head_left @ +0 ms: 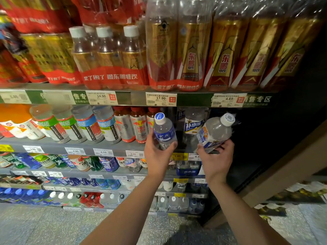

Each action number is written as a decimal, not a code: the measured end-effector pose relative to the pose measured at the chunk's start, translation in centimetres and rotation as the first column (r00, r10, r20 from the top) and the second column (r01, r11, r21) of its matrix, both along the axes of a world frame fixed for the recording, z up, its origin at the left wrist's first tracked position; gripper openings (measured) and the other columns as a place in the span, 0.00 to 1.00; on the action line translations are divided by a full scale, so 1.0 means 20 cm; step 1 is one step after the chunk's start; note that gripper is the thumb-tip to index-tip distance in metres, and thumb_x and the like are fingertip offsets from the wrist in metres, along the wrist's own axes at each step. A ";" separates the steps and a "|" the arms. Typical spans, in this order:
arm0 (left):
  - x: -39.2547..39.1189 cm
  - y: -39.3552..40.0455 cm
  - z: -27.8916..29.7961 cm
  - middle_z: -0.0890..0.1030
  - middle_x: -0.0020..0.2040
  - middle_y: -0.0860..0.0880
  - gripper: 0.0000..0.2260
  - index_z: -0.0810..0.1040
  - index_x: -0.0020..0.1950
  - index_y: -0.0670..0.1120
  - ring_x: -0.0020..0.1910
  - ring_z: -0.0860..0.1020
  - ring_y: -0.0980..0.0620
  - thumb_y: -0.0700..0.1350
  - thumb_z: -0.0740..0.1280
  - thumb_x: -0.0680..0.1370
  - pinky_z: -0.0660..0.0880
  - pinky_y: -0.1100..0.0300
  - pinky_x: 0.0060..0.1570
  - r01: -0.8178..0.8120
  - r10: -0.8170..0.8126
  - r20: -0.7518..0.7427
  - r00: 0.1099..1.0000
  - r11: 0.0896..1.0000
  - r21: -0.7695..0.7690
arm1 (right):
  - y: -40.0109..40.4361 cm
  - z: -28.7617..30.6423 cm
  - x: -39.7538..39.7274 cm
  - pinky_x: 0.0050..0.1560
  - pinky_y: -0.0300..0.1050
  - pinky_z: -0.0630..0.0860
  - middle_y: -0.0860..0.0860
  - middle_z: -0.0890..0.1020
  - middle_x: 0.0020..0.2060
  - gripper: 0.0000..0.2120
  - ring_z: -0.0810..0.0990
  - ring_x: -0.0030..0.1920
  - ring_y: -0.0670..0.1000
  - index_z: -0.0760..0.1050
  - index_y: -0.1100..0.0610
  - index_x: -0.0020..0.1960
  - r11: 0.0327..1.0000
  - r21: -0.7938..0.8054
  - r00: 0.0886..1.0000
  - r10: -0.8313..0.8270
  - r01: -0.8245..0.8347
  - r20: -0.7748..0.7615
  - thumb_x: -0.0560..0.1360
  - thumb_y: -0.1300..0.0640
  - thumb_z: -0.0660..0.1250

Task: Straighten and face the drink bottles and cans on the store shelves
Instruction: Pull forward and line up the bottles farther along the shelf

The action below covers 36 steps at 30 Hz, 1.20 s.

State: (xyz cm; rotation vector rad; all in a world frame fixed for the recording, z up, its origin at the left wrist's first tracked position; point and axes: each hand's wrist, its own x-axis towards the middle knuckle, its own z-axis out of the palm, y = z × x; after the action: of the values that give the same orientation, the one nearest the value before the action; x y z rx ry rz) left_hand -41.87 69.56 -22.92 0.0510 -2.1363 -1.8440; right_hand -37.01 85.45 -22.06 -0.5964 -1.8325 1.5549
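Right, my left hand is wrapped around the lower body of a clear bottle with a dark blue label, cap tipped up and a little to the left, held out in front of the second shelf. My right hand has its fingers curled under and around another clear bottle, this one with a blue-and-white label and a white cap, tilted well over to the right. The two bottles are near each other but not touching, and both are off the shelf, in the air at its right end.

Between them, back on that shelf, stands a bottle with a matching blue-and-white label, upright and facing me. Left of my hands runs a row of red-capped bottles with silver and red labels, then clear bottles with green and blue label bands. Yellow and white price tags line the shelf edge.

Overhead, the upper shelf carries shrink-wrapped packs of gold-labelled drinks. Below, more rows of bottles go down to the speckled floor.
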 end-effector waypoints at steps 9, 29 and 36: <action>-0.03 -0.33 0.04 0.83 0.57 0.56 0.33 0.73 0.66 0.53 0.55 0.81 0.62 0.47 0.83 0.65 0.77 0.65 0.57 0.068 -0.068 0.007 0.998 0.997 0.025 | -0.38 0.02 -0.16 0.54 0.48 0.81 0.40 0.80 0.51 0.29 0.81 0.50 0.40 0.69 0.46 0.58 0.998 0.063 0.999 0.005 -0.008 0.050 0.62 0.47 0.79; -0.10 -0.72 -0.02 0.82 0.59 0.58 0.36 0.72 0.68 0.53 0.56 0.80 0.62 0.48 0.83 0.63 0.78 0.61 0.59 0.302 -0.305 0.106 0.947 0.952 0.037 | -0.67 0.04 -0.41 0.70 0.51 0.66 0.61 0.74 0.64 0.39 0.70 0.66 0.60 0.66 0.65 0.70 0.883 0.410 0.938 -0.313 0.230 0.147 0.65 0.58 0.79; -0.08 -0.49 0.04 0.73 0.57 0.69 0.36 0.71 0.70 0.60 0.59 0.73 0.70 0.55 0.79 0.64 0.67 0.77 0.58 0.347 -0.344 0.045 0.938 0.928 -0.135 | -0.70 0.08 -0.14 0.46 0.40 0.76 0.44 0.83 0.42 0.16 0.82 0.44 0.43 0.78 0.60 0.50 0.990 0.071 0.992 0.126 -0.125 -0.016 0.75 0.46 0.69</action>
State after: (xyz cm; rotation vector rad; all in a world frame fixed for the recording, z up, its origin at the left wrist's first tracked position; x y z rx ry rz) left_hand -43.44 59.69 -22.06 -0.3641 -2.4076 -1.8678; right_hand -39.82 71.36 -20.39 -0.4386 -1.9327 1.5639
